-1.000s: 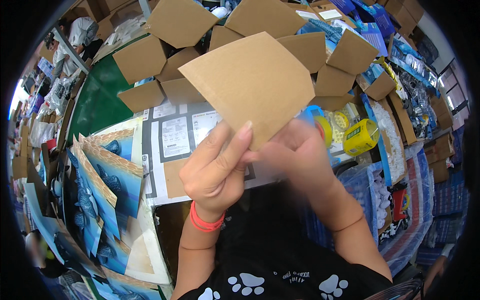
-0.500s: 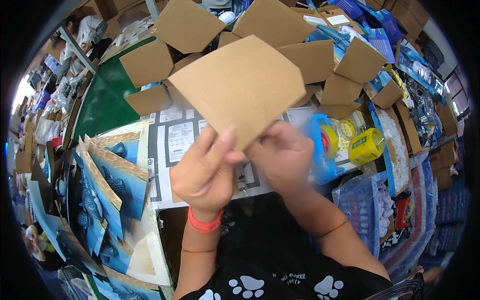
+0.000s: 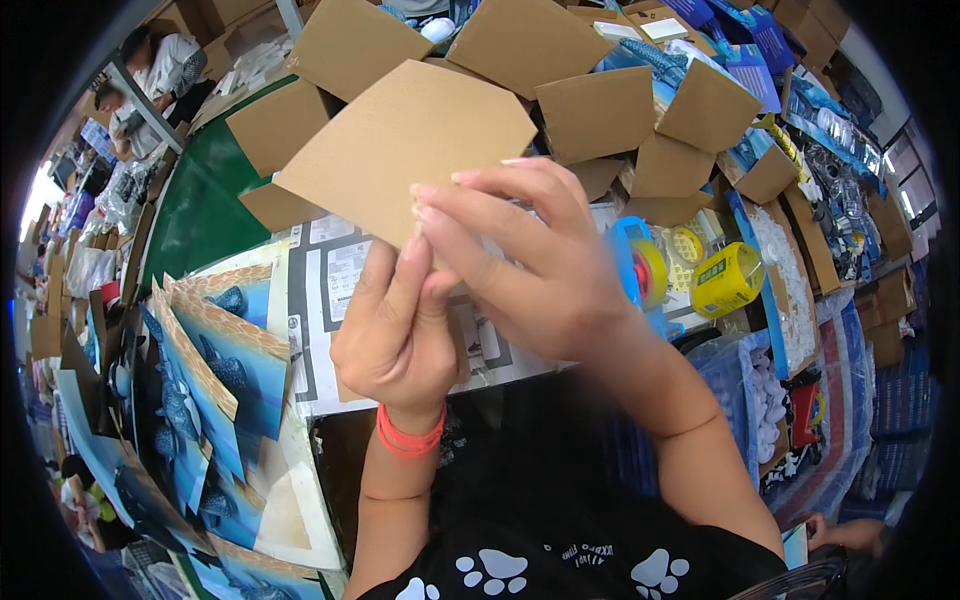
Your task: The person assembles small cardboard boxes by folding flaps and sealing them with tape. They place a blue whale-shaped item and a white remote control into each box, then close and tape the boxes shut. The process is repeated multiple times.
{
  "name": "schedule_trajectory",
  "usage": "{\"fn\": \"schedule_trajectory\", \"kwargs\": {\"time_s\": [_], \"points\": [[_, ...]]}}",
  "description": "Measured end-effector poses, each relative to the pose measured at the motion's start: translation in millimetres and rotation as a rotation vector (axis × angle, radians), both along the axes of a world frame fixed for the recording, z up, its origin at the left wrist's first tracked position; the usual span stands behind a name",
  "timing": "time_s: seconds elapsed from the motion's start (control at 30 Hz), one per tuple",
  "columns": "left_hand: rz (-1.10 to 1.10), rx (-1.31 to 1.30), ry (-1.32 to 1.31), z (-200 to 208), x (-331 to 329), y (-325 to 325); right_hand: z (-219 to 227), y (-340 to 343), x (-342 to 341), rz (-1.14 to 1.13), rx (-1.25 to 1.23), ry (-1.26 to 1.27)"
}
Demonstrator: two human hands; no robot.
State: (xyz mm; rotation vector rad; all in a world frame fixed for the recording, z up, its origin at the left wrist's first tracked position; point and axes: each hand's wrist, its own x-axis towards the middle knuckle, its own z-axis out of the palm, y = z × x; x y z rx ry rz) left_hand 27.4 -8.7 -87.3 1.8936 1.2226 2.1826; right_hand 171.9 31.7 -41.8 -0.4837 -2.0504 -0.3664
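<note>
A plain brown cardboard piece (image 3: 400, 140) with cut corners is held up, tilted, in front of me. My left hand (image 3: 395, 345) is closed, its thumb and fingers pinching the card's lower corner. Over the same corner, my right hand (image 3: 540, 265) brings its thumb and fingertips together against the card, touching the left fingertips. Whether anything small lies between the right fingertips is too fine to see. Beneath both hands is a white printed sheet (image 3: 312, 275) on the table. To the right stands a blue tape dispenser (image 3: 625, 262) with a tape roll (image 3: 652, 275).
Several open brown boxes (image 3: 525, 45) crowd the far side. Printed blue cards with toy whale sharks (image 3: 225, 370) stand at left. A yellow jar (image 3: 727, 280) and a blue crate (image 3: 725, 385) are at right. A co-worker (image 3: 165, 70) sits far left; another person's hand (image 3: 840, 530) shows lower right.
The cardboard piece has shifted left and slightly up. My right hand has risen from below the card's lower edge to the front of its corner, beside my left fingertips.
</note>
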Motion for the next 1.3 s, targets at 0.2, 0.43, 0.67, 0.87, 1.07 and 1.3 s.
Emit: {"fn": "schedule_trajectory", "kwargs": {"time_s": [0.2, 0.43, 0.67, 0.87, 1.07, 1.3], "points": [[0.077, 0.073, 0.096, -0.1, 9.9, 9.9, -10.3, 18.8, -4.5, -0.016, 0.099, 0.125], [0.602, 0.227, 0.659, 25.9, -24.6, 16.8, -8.6, 48.0, 15.5, 0.166, 0.083, 0.126], [0.308, 0.147, 0.857, 40.2, -6.5, 35.8, -13.4, -10.1, 110.9, -0.264, -0.234, 0.195], [0.361, 0.055, 1.028, 45.6, -10.7, 27.5, -128.7, -80.1, 227.0, -0.557, -1.131, 0.951], [0.353, 0.137, 0.958, 32.7, -4.9, 39.2, -149.8, -96.4, 243.7, -0.572, -1.63, 0.584], [0.307, 0.196, 0.996, 43.4, -2.8, 41.6, -152.4, -80.9, 260.5, -0.449, -1.745, 0.594]]}}
